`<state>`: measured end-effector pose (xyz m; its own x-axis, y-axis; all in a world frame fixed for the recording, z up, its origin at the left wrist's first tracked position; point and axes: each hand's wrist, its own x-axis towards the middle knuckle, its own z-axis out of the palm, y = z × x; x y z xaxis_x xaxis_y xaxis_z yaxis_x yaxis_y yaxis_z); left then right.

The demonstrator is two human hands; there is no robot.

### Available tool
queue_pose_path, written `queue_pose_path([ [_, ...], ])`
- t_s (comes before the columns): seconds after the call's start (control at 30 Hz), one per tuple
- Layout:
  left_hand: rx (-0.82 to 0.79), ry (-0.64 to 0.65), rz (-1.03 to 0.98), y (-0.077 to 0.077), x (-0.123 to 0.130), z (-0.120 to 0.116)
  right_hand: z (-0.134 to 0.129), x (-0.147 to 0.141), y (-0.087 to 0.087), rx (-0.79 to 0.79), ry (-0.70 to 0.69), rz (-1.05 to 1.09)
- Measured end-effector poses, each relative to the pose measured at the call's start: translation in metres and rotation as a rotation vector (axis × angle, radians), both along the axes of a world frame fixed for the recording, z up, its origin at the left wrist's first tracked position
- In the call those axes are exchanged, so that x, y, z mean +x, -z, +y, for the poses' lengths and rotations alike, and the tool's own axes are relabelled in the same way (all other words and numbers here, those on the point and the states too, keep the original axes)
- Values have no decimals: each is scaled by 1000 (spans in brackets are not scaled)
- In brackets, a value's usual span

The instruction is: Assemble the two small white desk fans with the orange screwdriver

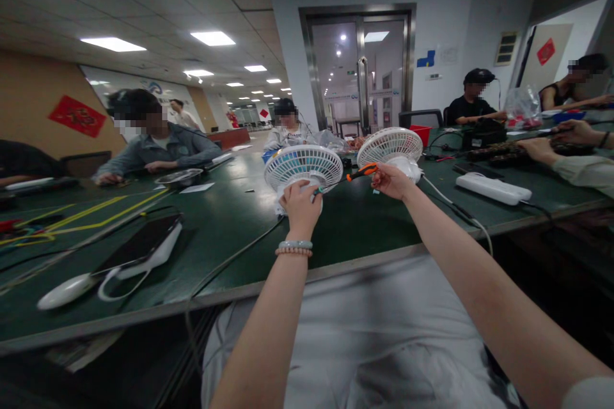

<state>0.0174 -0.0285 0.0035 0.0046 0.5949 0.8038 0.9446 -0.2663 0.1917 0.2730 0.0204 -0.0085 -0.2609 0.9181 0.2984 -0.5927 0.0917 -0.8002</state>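
My right hand [391, 180] is closed round the orange-and-black handle of a screwdriver [361, 172]. Its thin shaft points left, toward the fingers of my left hand [301, 203]. That left hand rests on the back of a small white fan [303, 165], gripping it near its housing, with thumb and forefinger close to the screwdriver's tip. A small teal bit shows there; whether the tip sits in a screw is too small to tell. Just behind my right hand stands a second white fan [391, 148], its cable trailing down to the right.
A phone on a white stand [144, 243] lies at left. To the right are a white power strip [493, 188] and a dark phone [478, 170]. A red bin [420, 135] stands behind the second fan. Several people sit round the green table [230, 204]; a co-worker's hands are at far right.
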Motion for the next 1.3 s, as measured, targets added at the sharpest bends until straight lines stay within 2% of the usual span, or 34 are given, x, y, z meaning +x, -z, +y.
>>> queue_pose_path([
  [0.2,-17,8,-4,-1,0,-1,4,-1,2,-12,48,-41],
  [0.47,-15,10,-9,-1,1,0,0,-2,0,74,48,-130],
  [0.73,-11,20,-11,-1,0,2,-4,-1,-4,33,-15,-86],
  [1.1,-5,7,-9,-1,0,2,4,-5,1,74,144,-122],
  [1.3,-22,6,-8,-3,0,-1,0,-3,-1,11,77,-56],
])
